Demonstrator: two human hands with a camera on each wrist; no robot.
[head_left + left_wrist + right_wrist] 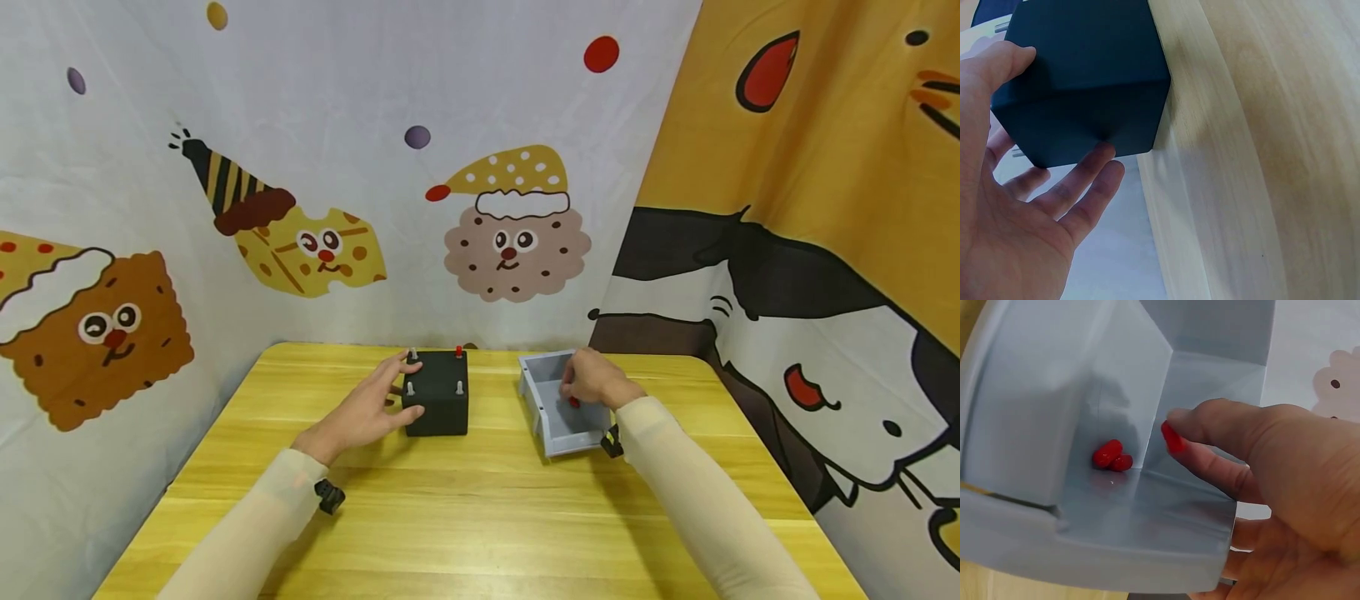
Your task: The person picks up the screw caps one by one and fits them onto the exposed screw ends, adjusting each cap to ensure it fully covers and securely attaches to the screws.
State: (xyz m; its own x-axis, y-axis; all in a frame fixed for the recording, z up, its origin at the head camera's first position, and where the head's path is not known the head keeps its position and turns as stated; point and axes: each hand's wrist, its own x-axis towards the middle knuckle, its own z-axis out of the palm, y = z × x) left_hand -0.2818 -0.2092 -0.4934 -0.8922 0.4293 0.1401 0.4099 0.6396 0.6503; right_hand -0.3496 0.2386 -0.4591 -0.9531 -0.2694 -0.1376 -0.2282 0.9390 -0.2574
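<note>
A black box [436, 395] stands on the table with an upright post at each top corner. Its far right post carries a red cap [459, 352]; the others are pale grey. My left hand [367, 410] lies at the box's left side, fingers spread, with thumb and fingertips touching it. Right of the box is a grey plastic bin [531, 402]. Inside it my right hand [596, 379] pinches a small red cap [1173, 437] between thumb and index finger. Two more red caps [1110, 455] lie together in a bin corner in the right wrist view.
The wooden table [450, 525] runs back to a printed cloth [360, 100] behind the box and bin. Another printed cloth [810, 167] hangs at the right. A small black device [330, 497] sits on the left wrist, and a similar one [612, 442] on the right.
</note>
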